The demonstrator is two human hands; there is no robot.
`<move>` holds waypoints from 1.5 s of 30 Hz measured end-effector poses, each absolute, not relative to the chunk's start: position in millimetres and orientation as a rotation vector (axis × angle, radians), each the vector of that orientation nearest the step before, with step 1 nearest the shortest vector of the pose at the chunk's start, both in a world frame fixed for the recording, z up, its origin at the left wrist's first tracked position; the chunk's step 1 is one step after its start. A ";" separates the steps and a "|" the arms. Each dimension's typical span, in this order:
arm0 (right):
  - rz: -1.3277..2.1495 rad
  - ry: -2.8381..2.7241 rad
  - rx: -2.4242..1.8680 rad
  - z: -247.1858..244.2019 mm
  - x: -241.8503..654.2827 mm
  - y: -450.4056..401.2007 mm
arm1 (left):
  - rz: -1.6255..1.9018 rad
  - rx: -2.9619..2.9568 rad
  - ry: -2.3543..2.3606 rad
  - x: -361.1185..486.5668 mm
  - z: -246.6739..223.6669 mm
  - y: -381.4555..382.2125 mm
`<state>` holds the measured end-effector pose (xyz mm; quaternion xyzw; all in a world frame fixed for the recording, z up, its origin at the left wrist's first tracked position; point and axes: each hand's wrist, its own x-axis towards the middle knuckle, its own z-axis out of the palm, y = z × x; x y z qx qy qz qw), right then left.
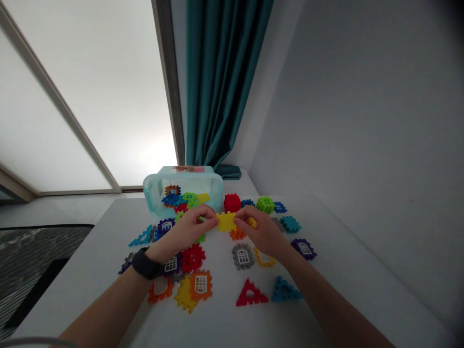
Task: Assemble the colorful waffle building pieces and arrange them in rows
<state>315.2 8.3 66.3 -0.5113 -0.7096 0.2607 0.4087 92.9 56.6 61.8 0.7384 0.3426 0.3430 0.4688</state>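
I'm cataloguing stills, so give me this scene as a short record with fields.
left hand: holds one side of yellow piece; watch on wrist
right hand: holds its other side
bin: far side of table, opening toward person, pieces inside
beside bin: red cube
near edge: red triangle, blue triangle to its right
backdrop: green curtain

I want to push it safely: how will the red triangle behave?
The red triangle looks like molded plastic, so probably stiff. Its open middle suggests it is light. It lies flat on the white table, so it should probably slide, not roll.
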 end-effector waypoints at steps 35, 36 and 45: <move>-0.005 -2.280 -0.993 56.9 335.3 -3.7 | 1.369 2.809 0.781 91.6 29.4 50.9; 0.002 -2.266 -1.009 54.3 340.2 -5.2 | 1.349 2.814 0.781 93.2 29.5 50.1; 0.158 -2.144 -1.305 27.7 413.6 -3.0 | 1.079 2.819 0.845 102.9 23.5 47.0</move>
